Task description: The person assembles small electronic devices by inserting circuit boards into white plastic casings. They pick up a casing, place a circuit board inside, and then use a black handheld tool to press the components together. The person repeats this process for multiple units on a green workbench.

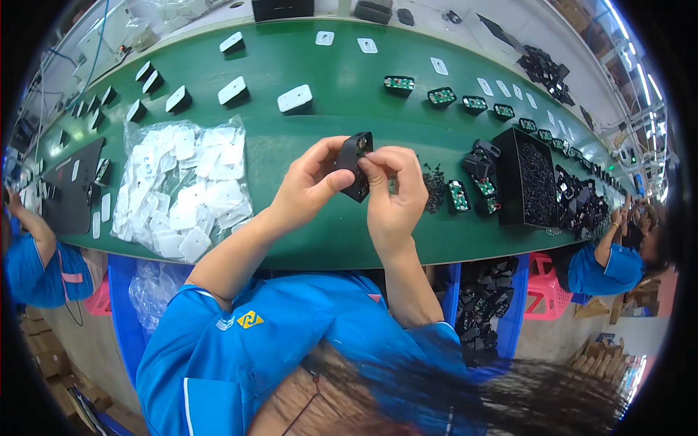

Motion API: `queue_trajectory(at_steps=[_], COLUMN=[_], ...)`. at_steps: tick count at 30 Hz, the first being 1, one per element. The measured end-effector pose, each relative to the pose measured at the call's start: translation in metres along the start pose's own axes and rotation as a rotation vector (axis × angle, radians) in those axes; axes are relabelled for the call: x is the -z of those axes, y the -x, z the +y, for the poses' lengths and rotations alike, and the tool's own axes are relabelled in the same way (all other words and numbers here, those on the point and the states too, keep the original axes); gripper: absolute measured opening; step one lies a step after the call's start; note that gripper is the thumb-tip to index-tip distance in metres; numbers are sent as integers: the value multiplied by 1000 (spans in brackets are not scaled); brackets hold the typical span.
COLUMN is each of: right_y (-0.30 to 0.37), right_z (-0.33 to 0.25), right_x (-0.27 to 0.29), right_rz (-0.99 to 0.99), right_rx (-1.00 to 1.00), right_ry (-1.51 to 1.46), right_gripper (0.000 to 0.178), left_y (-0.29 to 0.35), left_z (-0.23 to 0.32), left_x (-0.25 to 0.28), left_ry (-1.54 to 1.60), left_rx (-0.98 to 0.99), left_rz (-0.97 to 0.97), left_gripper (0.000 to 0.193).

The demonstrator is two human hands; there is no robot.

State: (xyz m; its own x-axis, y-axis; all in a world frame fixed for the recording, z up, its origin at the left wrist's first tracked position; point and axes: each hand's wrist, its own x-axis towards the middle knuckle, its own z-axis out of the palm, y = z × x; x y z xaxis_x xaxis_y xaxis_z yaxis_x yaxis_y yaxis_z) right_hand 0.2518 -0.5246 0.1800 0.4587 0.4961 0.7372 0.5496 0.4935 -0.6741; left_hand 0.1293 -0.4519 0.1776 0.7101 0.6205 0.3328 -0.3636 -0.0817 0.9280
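Observation:
A black plastic housing (355, 163) is held up above the green table in front of me, tilted so its open side faces right. My left hand (314, 174) grips it from the left, thumb in front. My right hand (395, 182) is at its open side, thumb and fingertips pinched together at the inside; whatever they hold there is too small to make out. Just right of my right hand lies a scatter of small black parts (435, 187). Beyond it sits a black housing with a green circuit board (458, 195).
A clear bag of white plates (182, 185) lies at left. A black box of small black parts (536, 178) stands at right, beside piled black pieces (582, 203). Housings with boards (441, 97) and white-topped units (294, 99) line the belt. Co-workers (611, 254) sit at both sides.

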Motion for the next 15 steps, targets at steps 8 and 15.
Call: queue_trajectory(at_steps=[8,15], right_y=[-5,4], right_z=[-24,-30], right_x=[3,1], right_rz=[-231,-185], right_rx=[-180,-382], right_ry=[-48,-315], right_gripper=[11,12], left_y=[14,20], left_z=[9,15], left_x=[13,14], left_ry=[26,25], left_rx=[28,-68], left_rz=[13,-36], left_gripper=[49,51])
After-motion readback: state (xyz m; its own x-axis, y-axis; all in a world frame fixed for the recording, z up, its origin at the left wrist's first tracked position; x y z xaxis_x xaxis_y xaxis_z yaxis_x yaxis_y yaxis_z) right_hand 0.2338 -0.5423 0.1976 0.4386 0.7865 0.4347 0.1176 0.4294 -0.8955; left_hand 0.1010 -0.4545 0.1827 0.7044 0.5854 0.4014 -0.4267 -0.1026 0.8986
